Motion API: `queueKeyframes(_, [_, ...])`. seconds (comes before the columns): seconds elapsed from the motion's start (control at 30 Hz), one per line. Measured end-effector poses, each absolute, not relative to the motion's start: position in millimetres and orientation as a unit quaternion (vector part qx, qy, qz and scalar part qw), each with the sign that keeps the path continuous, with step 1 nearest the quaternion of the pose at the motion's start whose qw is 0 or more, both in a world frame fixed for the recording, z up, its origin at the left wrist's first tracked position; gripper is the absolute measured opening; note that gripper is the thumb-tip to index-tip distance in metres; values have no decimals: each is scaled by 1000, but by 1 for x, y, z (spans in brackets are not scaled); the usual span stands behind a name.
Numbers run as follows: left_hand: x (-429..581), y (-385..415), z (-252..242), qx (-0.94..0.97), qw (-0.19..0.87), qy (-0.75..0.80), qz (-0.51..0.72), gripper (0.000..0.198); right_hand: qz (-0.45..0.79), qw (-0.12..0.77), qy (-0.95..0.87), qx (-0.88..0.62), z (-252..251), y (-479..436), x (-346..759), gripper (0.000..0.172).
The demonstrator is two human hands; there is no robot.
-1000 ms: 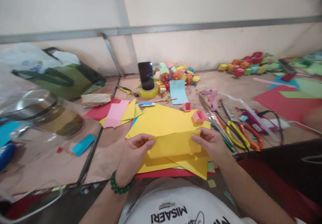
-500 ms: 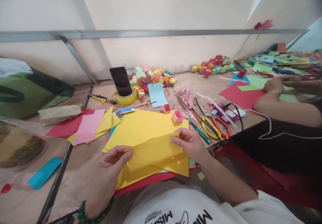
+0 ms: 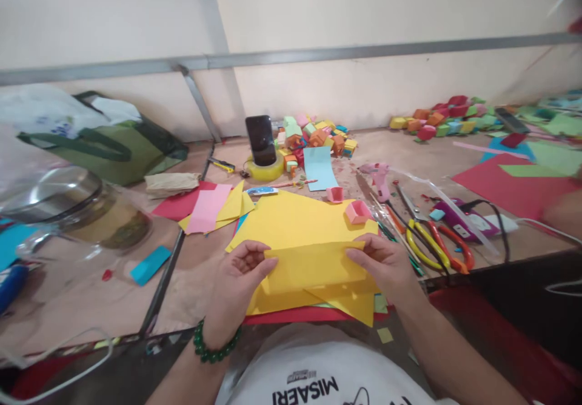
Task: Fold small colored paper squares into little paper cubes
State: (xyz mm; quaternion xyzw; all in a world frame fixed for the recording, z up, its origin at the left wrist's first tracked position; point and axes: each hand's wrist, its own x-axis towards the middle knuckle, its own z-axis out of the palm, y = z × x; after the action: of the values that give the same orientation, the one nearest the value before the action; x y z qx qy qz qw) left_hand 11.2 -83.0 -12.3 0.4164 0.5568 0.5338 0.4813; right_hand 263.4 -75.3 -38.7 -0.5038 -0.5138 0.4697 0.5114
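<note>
A rectangular strip of yellow paper [image 3: 313, 265] is stretched between my two hands, close to my body. My left hand [image 3: 245, 277], with a green bead bracelet at the wrist, pinches its left end between thumb and fingers. At the upper right corner, my right hand [image 3: 382, 265] pinches it the same way. Beneath the strip lie larger yellow sheets [image 3: 295, 217], with a red sheet [image 3: 300, 315] showing under their near edge. Two small open pink paper boxes sit by the far right of the sheets, the nearer pink box [image 3: 357, 212] being bigger.
Scissors [image 3: 421, 229], pliers [image 3: 454, 247] and a pink glue gun [image 3: 379, 177] lie to the right. A phone [image 3: 261, 140] leans on a tape roll [image 3: 266, 168] before piled paper cubes [image 3: 318, 138]. At left stand a glass teapot [image 3: 104, 211] and a green bag [image 3: 136, 150].
My view has swung left, bringing the teapot and bag further into sight. Both hands still hold the yellow strip, which now looks more level.
</note>
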Motion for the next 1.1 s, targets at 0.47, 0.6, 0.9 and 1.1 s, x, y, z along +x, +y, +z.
queueKeyframes(0.47, [13, -86, 0, 487, 450, 557, 500, 24, 434, 500, -538, -521, -24, -73, 255, 44])
queueKeyframes(0.6, [10, -77, 2, 608, 383, 560, 413, 18, 374, 442, -604, -549, -17, -71, 253, 42])
queueKeyframes(0.9, [14, -41, -8, 818, 132, 554, 81, 10, 170, 297, -731, -590, -35, -66, 250, 26])
queueKeyframes(1.1, [24, -36, 4, 915, 105, 389, 9, 20, 94, 251, -777, -570, -42, -66, 248, 20])
